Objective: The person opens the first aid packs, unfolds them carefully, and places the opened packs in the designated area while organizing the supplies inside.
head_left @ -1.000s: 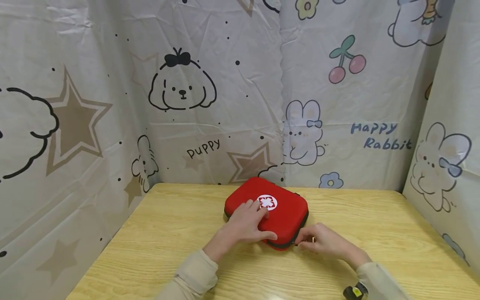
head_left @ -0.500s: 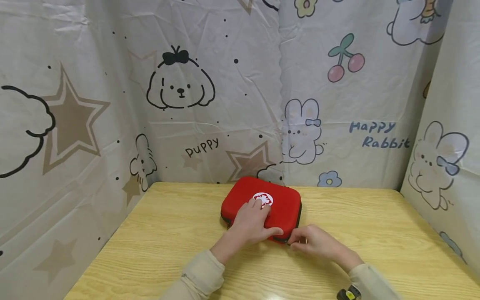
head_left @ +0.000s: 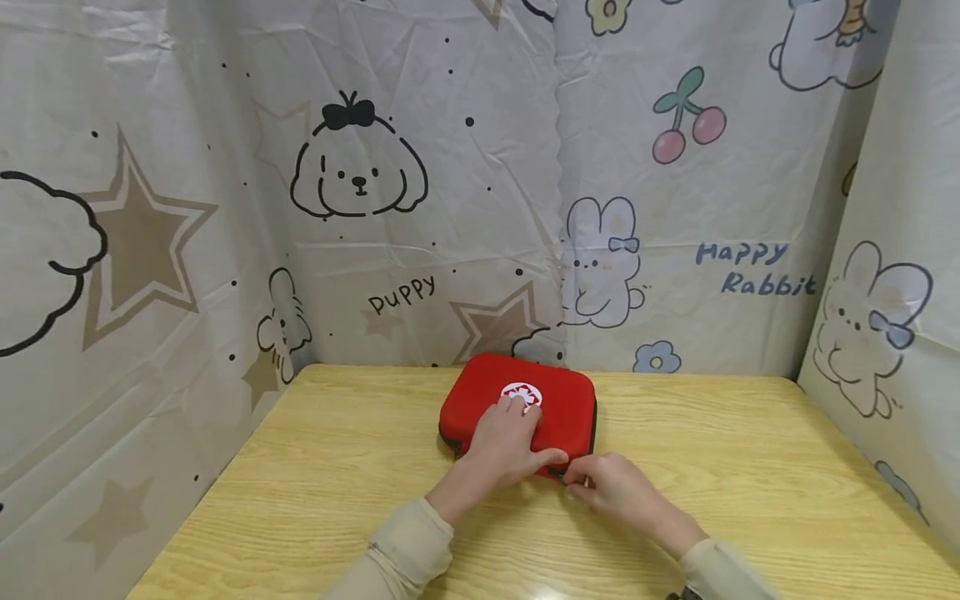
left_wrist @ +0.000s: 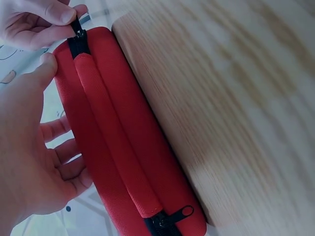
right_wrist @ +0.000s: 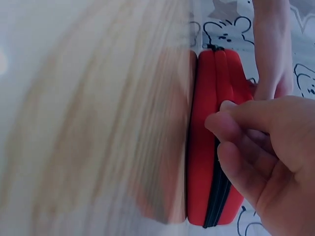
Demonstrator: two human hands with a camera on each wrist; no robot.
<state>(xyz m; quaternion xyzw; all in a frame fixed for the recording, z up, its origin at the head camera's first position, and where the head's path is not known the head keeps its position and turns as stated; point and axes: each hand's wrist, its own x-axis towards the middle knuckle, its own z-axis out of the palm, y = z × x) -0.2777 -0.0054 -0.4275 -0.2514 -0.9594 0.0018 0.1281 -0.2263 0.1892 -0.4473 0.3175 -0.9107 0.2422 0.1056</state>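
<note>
A red zippered first-aid case with a white emblem lies on the table. My left hand rests on its lid, fingers spread over the emblem and thumb near the front edge. At the front right corner, my right hand pinches a black zipper pull between thumb and index finger. A second zipper pull sticks out at the other end of the red strip along the case's side. In the right wrist view, the black zipper track runs behind the curled right fingers.
The wood-grain table extends around the case on all sides. A printed cloth curtain stands behind the table and along its left and right sides, close to the case's far edge.
My right hand has moved left along the front corner with the zipper pull. The case has turned slightly and shifted a little left. My left hand stays on the lid.
</note>
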